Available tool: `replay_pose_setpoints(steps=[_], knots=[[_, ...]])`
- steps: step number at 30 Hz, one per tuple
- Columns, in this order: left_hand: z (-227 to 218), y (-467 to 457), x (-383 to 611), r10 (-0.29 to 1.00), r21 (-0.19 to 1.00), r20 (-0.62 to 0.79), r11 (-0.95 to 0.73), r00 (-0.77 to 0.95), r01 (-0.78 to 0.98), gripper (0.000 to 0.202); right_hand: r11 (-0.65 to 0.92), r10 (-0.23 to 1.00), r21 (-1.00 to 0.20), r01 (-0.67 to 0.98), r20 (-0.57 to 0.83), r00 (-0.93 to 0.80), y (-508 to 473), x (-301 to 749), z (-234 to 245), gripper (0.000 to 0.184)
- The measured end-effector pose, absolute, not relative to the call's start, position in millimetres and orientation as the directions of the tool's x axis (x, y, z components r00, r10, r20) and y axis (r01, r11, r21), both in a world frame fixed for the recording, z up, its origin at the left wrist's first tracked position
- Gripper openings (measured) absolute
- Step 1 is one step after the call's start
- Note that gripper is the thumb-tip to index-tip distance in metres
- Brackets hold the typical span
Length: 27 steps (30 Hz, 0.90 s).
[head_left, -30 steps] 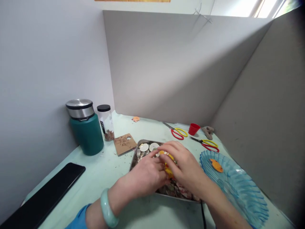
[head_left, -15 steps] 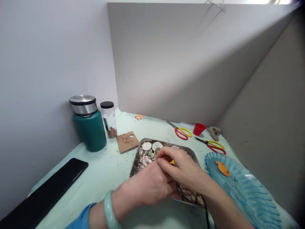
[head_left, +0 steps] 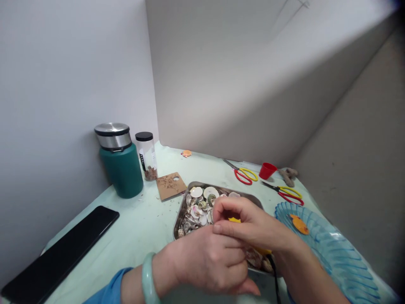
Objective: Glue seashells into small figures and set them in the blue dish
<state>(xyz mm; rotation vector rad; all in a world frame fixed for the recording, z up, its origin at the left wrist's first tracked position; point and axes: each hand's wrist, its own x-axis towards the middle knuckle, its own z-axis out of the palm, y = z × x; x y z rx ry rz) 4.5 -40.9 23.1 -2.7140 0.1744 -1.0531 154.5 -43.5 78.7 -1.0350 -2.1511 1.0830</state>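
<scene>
My left hand (head_left: 215,261), back up with a pale green bangle (head_left: 148,276) on its wrist, is closed with most fingers curled under and one fingertip sticking out low. Its palm is hidden. My right hand (head_left: 253,223) rests against its upper side, thumb and forefinger bent together near the knuckles; whatever is between them is too small or hidden. Beneath both hands lies a metal tray (head_left: 180,211) of seashells (head_left: 196,211). A yellow object (head_left: 264,251) shows partly under my right hand, with a black cord (head_left: 276,280) running down beside it.
Blue ridged glass dish (head_left: 335,253) at right, an orange piece (head_left: 300,224) in it. Behind are two pairs of scissors (head_left: 243,175), a red cup (head_left: 267,170) and driftwood (head_left: 288,176). Leftward: brown board (head_left: 171,188), clear jar (head_left: 148,158), green flask (head_left: 122,169), black slab (head_left: 66,253).
Both hands have shifted slightly right and down in view, and my left hand has turned so that a fingertip shows at its lower edge. More shells are visible. The view has tipped down slightly.
</scene>
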Motion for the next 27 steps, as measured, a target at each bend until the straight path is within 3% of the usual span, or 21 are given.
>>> replay_pose_setpoints(steps=[3,8,14,19,24,27], knots=[[24.6,-41.0,5.9,-0.172,-0.190,0.727,-0.981,0.665,-0.046,0.042,0.463,0.816,-0.768,0.443,0.175,-0.551,-44.2,154.7,78.3,0.020],[19.3,-40.9,3.1,-0.035,-0.021,0.730,-0.999,0.683,-0.028,0.043,0.637,0.721,-0.686,0.351,0.368,-0.588,-51.5,143.1,79.5,0.008],[18.6,-38.6,0.5,0.046,0.109,0.698,-0.993,0.714,-0.042,0.035,0.620,0.784,-0.536,0.573,0.444,-0.434,-52.5,140.5,76.0,0.032],[25.1,-36.8,-3.8,0.084,0.167,0.693,-0.985,0.716,-0.046,0.036,0.665,0.745,-0.578,0.473,0.470,-0.473,-52.1,137.8,76.5,0.010],[32.1,-34.5,-8.2,0.136,0.207,0.766,-0.978,0.628,-0.040,0.034,0.633,0.762,-0.493,0.597,0.530,-0.372,-50.3,140.2,71.8,0.031],[31.6,-32.6,-10.0,0.191,0.267,0.779,-0.963,0.598,-0.040,0.037,0.630,0.756,-0.494,0.599,0.566,-0.329,-49.8,141.1,68.9,0.027]])
